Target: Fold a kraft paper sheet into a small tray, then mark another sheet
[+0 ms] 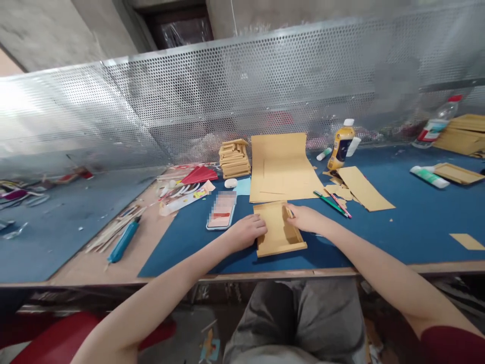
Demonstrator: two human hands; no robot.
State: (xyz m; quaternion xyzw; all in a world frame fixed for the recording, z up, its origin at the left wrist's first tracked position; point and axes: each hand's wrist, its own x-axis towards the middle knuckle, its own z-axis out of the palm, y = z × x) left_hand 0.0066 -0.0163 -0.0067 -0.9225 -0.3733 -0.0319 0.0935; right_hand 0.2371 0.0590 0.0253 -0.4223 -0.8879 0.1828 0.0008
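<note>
A tan paper piece with folded-up edges lies on the blue mat near the table's front edge. On its left edge rests my left hand, fingers bent and together over the rim. My right hand pinches the raised right edge between thumb and fingers. Behind the piece stands a large tan sheet, its far end curling up against the mesh. A stack of folded tan pieces sits to the left of that sheet.
Left of my hands lie a phone, a white case, a blue cutter and thin sticks. Toward the right are pens, paper scraps, a tan strip, a yellow bottle and a glue tube. A perforated metal screen runs behind.
</note>
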